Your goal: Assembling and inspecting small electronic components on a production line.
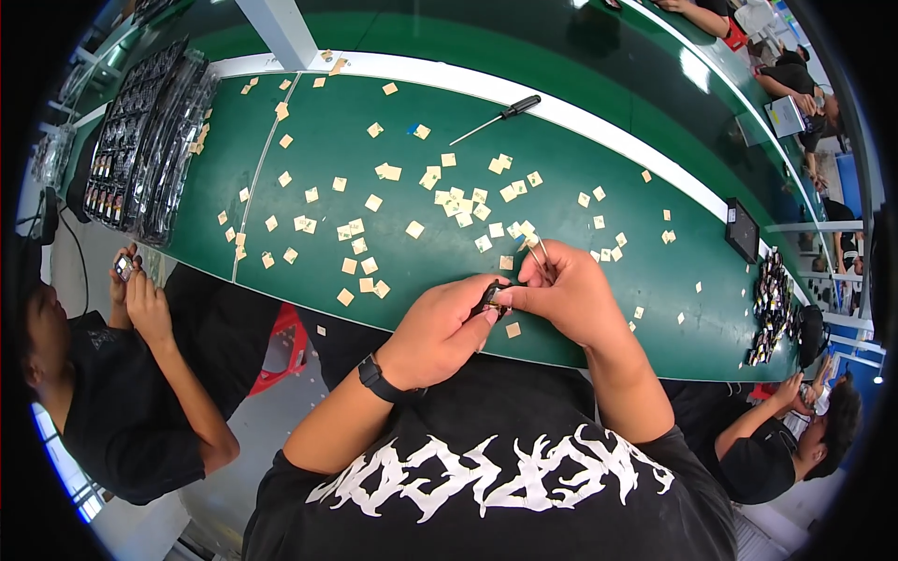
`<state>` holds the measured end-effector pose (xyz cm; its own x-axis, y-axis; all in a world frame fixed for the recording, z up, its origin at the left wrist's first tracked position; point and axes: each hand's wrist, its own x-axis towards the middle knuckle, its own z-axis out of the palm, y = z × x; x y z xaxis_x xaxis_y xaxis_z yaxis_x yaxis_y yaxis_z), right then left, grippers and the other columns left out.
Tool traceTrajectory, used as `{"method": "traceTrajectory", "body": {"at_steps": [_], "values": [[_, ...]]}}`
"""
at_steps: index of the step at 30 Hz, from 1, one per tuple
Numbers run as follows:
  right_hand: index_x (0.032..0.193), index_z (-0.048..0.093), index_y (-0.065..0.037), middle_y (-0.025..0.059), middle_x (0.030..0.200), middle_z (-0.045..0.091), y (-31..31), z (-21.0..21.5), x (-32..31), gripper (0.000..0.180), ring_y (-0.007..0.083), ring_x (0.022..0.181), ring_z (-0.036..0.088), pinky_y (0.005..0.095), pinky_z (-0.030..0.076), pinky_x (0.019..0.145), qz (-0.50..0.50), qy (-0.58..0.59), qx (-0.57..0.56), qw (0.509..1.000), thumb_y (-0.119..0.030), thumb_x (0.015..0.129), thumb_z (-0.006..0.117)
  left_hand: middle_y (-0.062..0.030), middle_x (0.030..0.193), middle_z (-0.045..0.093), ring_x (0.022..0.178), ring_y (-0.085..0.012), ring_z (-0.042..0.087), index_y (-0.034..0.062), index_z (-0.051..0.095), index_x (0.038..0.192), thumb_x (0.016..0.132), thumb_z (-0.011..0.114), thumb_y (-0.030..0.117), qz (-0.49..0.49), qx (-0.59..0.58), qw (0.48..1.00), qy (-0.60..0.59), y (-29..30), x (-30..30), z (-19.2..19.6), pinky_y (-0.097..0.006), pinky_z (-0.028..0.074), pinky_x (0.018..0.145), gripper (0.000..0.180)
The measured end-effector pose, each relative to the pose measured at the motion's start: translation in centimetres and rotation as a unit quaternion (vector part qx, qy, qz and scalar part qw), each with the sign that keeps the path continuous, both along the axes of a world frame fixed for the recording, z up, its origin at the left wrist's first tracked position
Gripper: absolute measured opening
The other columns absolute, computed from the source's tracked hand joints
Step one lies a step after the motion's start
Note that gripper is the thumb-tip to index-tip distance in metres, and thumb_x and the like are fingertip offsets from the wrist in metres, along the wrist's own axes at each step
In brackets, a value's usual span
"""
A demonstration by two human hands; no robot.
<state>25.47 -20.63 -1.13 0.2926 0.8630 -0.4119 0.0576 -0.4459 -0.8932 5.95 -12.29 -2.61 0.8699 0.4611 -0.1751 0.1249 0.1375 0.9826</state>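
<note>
Work in hand: a small dark device (488, 297) is held above the near edge of the green bench (673, 313), close in front of the wearer's body. Our left hand (441, 327) is curled around it, thumb and fingers nearly closed, pinching it from the left side. Our right hand (563, 292) is folded around a pair of metal tweezers (540, 259), their prongs pointing away from the device toward the far side; we cannot make out the gap between the prongs. The right thumb reaches across to the device and appears to press on its face.

Supply: pale square pieces (458, 206) lie scattered over the bench, thickest just beyond the tweezers. One piece overlaps the prong tips in view; whether it is gripped or merely lies behind, we cannot say. A screwdriver (505, 117) rests near the far rim, untouched.

Step, by our judgement: seating or smoothing a small part on the device by thumb, with the tweezers parked in the palm. We think the next move calls for a steady left grip, the device face kept turned up, and even thumb pressure; if another square is needed, the prongs should take it by its edge, without creasing it
</note>
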Motion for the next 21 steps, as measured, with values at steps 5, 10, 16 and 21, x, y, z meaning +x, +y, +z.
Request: {"method": "traceTrajectory", "body": {"at_steps": [5,10,16,21], "values": [[0.08,0.061,-0.004,-0.0033,0.072,0.062,0.4,0.7,-0.2,0.023,0.0014,0.065,0.053,0.0186,0.042,0.057,0.055,0.047,-0.033,0.997,0.0,0.082,0.084,-0.0059,0.099,0.068,0.066,-0.01,0.056,-0.0026,0.057,0.13,0.099,0.051,0.001,-0.036,-0.005,0.999,-0.007,0.4,-0.4,-0.2,-0.025,0.048,0.063,0.032],[0.086,0.063,-0.004,-0.0038,0.074,0.061,-0.2,0.0,-0.2,0.018,0.0022,0.063,0.052,0.0199,0.042,0.056,0.046,0.075,-0.017,0.996,-0.002,0.086,0.08,-0.0038,0.084,0.063,0.062,-0.0092,0.053,-0.0028,0.058,0.127,0.1,0.049,0.001,0.02,-0.076,0.997,-0.025,-0.7,0.1,0.1,-0.029,0.048,0.061,0.029],[0.101,0.069,-0.004,-0.0043,0.085,0.064,-5.5,1.1,4.8,0.015,0.0039,0.077,0.055,0.0201,0.044,0.067,-0.102,0.041,0.038,0.993,-0.018,0.096,0.073,-0.0148,0.098,0.07,0.06,-0.0077,0.047,-0.0047,0.059,0.127,0.103,0.049,0.005,0.112,-0.236,0.964,-0.042,-0.7,0.0,-0.3,-0.022,0.04,0.056,0.028],[0.114,0.07,-0.004,0.0122,0.098,0.071,-17.1,-1.3,18.6,0.034,0.0245,0.087,0.068,0.0349,0.053,0.077,-0.278,-0.57,-0.097,0.767,-0.034,0.099,0.068,-0.0153,0.098,0.071,0.061,-0.0069,0.049,-0.0039,0.06,0.123,0.103,0.051,0.006,0.132,-0.291,0.948,-0.003,-0.7,-0.5,0.1,-0.022,0.041,0.056,0.024]]}}
